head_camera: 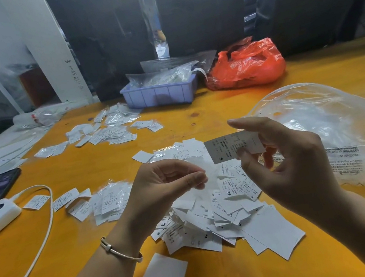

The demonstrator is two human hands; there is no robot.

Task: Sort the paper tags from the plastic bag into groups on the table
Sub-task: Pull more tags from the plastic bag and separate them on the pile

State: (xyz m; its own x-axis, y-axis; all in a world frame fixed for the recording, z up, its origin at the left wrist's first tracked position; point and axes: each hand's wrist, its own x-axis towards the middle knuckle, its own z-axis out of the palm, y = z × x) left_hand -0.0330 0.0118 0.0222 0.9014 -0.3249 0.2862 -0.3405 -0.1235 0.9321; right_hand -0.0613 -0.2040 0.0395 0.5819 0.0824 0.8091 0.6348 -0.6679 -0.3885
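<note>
right hand (287, 164): I see it pinching an S tag (231, 147)
left hand (165, 187): fingers curled, holding nothing
tag pile (212, 206): under both hands

Orange table (220, 112), paper tags (216, 215), plastic bag (334, 127), basket (159, 95)

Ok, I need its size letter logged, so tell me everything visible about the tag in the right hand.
The tag is a small white paper rectangle, held tilted above the pile of tags, pinched at its right end by the right hand. Rows of fine print, too small to read, and a bold "S" show. The left hand does not touch it.
</note>
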